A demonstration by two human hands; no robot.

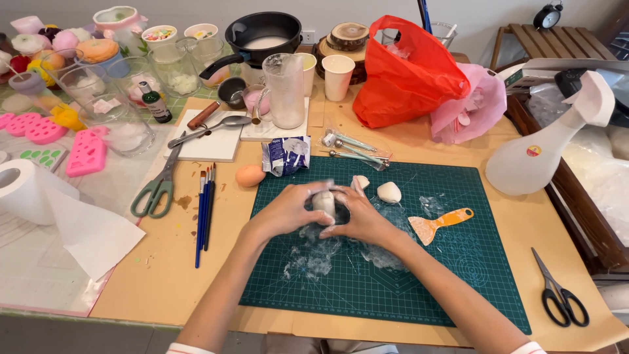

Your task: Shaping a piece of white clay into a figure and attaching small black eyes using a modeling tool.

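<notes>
Both of my hands meet over the green cutting mat (458, 288). Between them is a pale lump of white clay (324, 202), with my left hand (288, 211) and my right hand (359, 216) closed on it from either side. Under and around the hands the mat shows smeared white residue (314, 262). Two smaller white pieces lie just beyond the hands: one (388, 192) to the right, another (361, 181) nearer. An orange-handled scraper (438, 224) rests on the mat to the right of my right hand.
An egg (249, 176) and a small foil packet (286, 155) sit at the mat's top left. Several brushes (204, 213) and green-handled scissors (156, 187) lie left; black scissors (558, 295) lie right. A white spray bottle (544, 147), red bag (406, 75), measuring jug (285, 90) and pot (262, 33) stand behind.
</notes>
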